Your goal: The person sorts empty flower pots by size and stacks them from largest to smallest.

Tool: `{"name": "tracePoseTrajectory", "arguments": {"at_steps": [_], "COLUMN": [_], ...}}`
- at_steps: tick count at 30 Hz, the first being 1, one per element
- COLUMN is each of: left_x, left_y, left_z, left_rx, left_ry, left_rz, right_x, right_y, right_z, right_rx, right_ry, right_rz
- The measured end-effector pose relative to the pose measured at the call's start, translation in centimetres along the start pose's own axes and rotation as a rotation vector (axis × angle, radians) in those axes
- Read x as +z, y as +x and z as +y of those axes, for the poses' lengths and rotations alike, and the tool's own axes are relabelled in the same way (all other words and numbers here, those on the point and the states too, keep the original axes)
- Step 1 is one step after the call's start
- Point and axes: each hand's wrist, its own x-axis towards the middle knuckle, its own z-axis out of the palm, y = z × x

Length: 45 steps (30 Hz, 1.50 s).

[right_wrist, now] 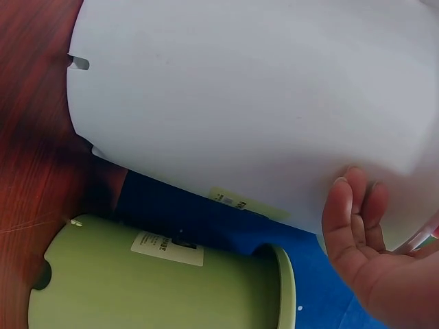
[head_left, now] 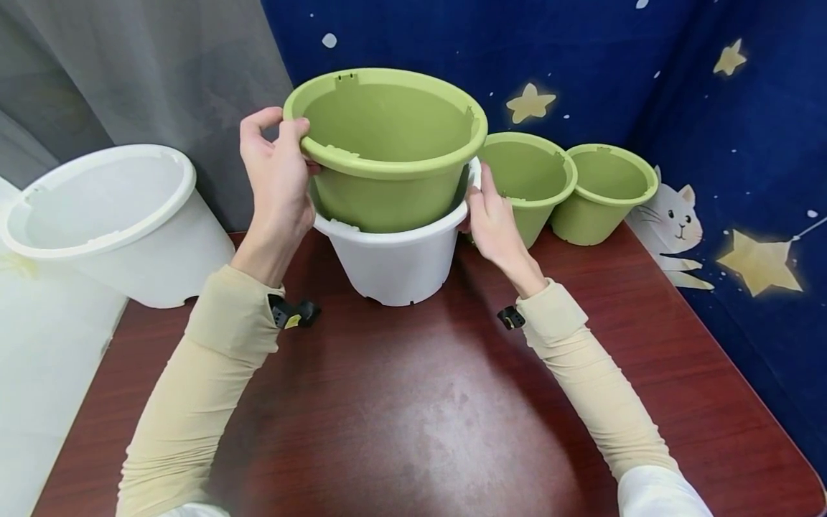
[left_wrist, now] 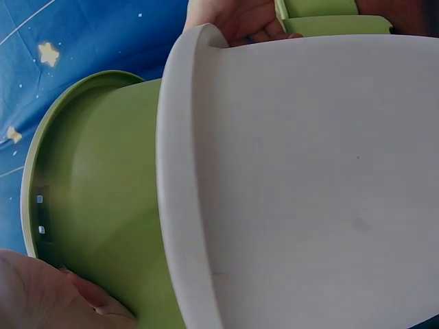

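Observation:
A green plant pot (head_left: 388, 194) sits partway down inside a white plant pot (head_left: 397, 266) at the middle of the table's far side. My left hand (head_left: 278, 172) grips the green pot's rim at its left end, thumb over the lip. The right hand (head_left: 494, 219) holds the white pot's rim on the right, thumb at the edge. In the right wrist view, that hand's fingers (right_wrist: 337, 212) lie curled against the white wall. From the left wrist view, the green pot (left_wrist: 103, 178) stands well out past the white rim (left_wrist: 180, 178).
Another white pot (head_left: 110, 222) stands tilted-looking at the far left. Two more green pots (head_left: 536, 172) stand at the back right, one behind a label-bearing side (right_wrist: 168, 248). Behind the dark red table (head_left: 413, 402) hang grey and star-patterned blue curtains (head_left: 607, 72).

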Motion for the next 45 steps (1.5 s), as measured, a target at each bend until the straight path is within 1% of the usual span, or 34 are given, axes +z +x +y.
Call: {"name": "tracePoseTrajectory", "arguments": {"at_steps": [5, 13, 21, 28, 35, 41, 45], "left_x": [0.1, -0.2, -0.2, -0.3, -0.5, -0.7, -1.0], "left_y": [-0.3, -0.5, -0.5, -0.6, -0.5, -0.4, -0.3], "left_z": [-0.4, -0.5, -0.7, -1.1, -1.4, -1.1, -0.9], "left_rx": [-0.009, -0.013, -0.048, -0.065, -0.075, -0.108, -0.128], "left_ry": [0.024, 0.055, 0.082, 0.125, 0.134, 0.155, 0.197], "left_rz": [-0.011, -0.024, -0.04, -0.063, -0.076, -0.111, -0.142], "right_x": [0.1, 0.1, 0.0, 0.2, 0.2, 0.2, 0.3], "right_y": [0.0, -0.1, -0.3, -0.2, -0.1, -0.2, -0.1], "right_z": [0.1, -0.1, -0.1, 0.1, 0.2, 0.1, 0.2], "right_rx": [-0.005, -0.019, 0.002, -0.007, -0.017, -0.035, -0.031], "right_ry": [0.009, -0.002, 0.004, 0.0, 0.018, 0.026, 0.027], "right_rz": [-0.001, -0.001, 0.002, -0.006, -0.01, 0.01, 0.0]}}
